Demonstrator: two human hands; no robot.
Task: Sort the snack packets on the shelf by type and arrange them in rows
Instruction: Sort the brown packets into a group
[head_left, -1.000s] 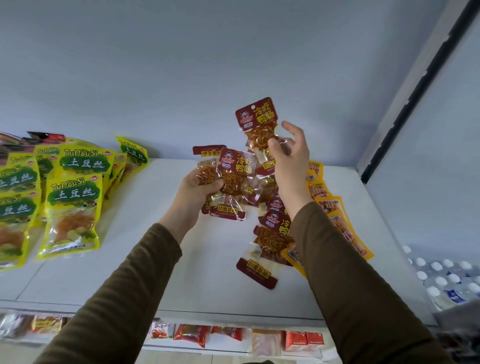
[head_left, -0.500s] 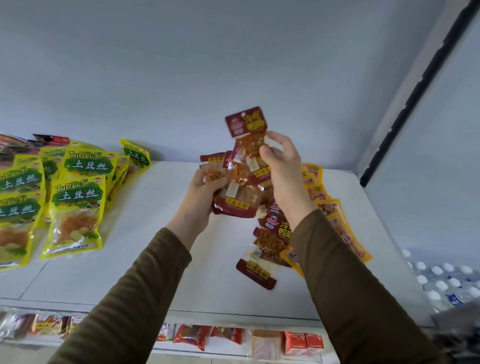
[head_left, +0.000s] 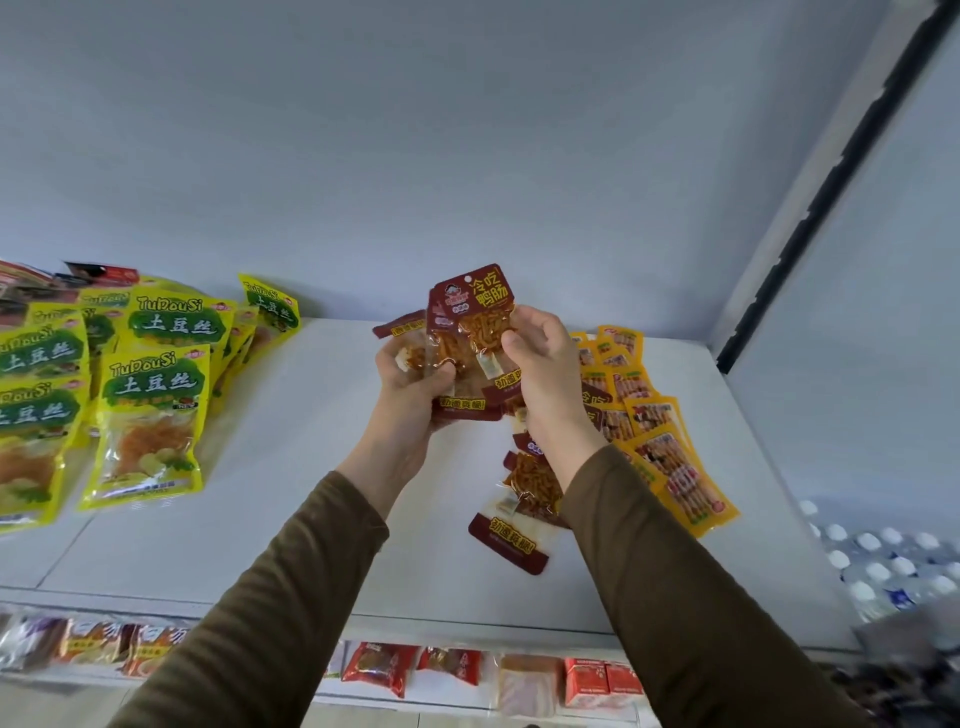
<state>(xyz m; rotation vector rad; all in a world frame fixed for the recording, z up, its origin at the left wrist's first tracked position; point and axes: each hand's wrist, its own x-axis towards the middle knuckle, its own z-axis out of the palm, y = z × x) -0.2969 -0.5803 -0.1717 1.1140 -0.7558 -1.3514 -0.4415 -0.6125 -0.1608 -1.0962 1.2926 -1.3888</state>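
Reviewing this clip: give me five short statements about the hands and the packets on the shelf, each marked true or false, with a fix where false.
1. Both hands hold dark red packets above the shelf. True.
2. The left hand is empty. False: it grips several red packets, as does the right hand.
3. The yellow-green packets lie on the left of the shelf. True.
4. The orange packets lie left of the hands. False: they lie to the right, in an overlapping row.
5. No red packets are left on the shelf. False: some lie below the right wrist.
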